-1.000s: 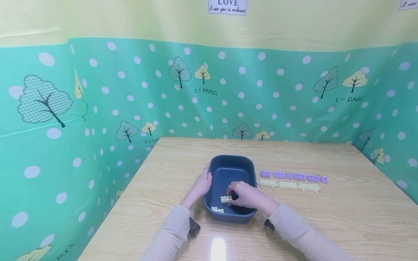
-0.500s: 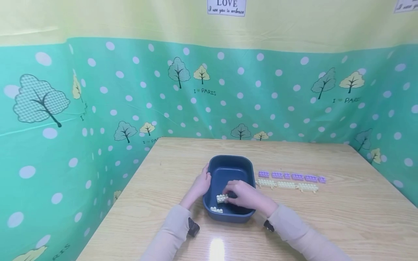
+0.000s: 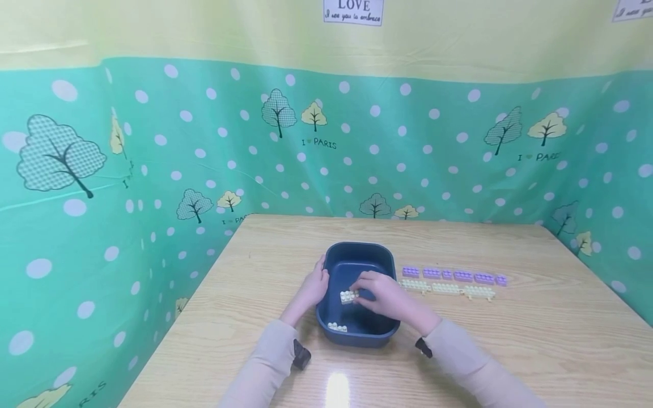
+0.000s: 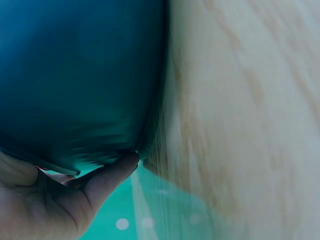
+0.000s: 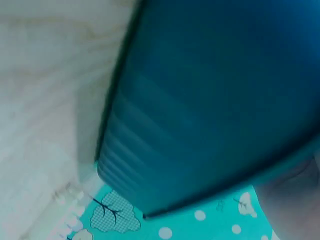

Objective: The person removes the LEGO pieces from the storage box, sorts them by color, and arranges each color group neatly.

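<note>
Right hand (image 3: 385,294) pinches cream brick (image 3: 349,296) over blue bin (image 3: 377,252); left hand (image 3: 312,289) braces its wall. Risk: loose pinch drops brick.

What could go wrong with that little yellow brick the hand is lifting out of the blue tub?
The right hand only pinches the pale yellow brick at one end, so it might slip and drop back into the blue tub. The left hand rests on the tub's side; a push could slide it. The rows of bricks lie close by and could get knocked crooked.
</note>
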A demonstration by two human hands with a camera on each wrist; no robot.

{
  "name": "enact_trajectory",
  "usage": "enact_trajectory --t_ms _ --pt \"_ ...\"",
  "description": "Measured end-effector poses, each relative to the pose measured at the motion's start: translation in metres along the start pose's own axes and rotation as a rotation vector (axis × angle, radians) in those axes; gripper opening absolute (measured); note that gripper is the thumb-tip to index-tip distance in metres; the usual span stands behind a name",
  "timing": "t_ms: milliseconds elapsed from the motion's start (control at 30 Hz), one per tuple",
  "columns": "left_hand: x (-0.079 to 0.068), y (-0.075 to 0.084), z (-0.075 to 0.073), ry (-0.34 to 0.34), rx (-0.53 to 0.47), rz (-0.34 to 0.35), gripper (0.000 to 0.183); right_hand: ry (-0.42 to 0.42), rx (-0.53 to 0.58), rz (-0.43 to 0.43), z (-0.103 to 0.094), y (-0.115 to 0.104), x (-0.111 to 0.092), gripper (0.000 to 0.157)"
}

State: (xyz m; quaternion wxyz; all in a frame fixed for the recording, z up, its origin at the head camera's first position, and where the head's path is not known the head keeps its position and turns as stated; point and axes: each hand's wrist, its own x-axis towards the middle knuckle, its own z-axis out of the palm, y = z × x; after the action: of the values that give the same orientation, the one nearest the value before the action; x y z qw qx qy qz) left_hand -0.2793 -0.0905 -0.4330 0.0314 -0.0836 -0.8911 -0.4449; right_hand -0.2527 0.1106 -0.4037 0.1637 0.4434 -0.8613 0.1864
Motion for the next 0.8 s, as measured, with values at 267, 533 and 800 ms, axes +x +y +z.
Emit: enact_trajectory --t_ms 267,533,800 --pt "-0.001 0.001 0.0 0.001 0.005 -0.005 0.049 0.008 0.055 0.075 -0.019 0.01 -0.006 0.021" --pt "0.0 -0.002 0.0 0.002 0.011 0.007 0.05 0.04 0.078 0.126 -0.032 0.024 -0.02 0.022" --pt "0.001 -0.002 -0.001 -0.001 0.004 -0.004 0.05 0.091 0.086 0.194 -0.048 0.041 -0.038 0.022"
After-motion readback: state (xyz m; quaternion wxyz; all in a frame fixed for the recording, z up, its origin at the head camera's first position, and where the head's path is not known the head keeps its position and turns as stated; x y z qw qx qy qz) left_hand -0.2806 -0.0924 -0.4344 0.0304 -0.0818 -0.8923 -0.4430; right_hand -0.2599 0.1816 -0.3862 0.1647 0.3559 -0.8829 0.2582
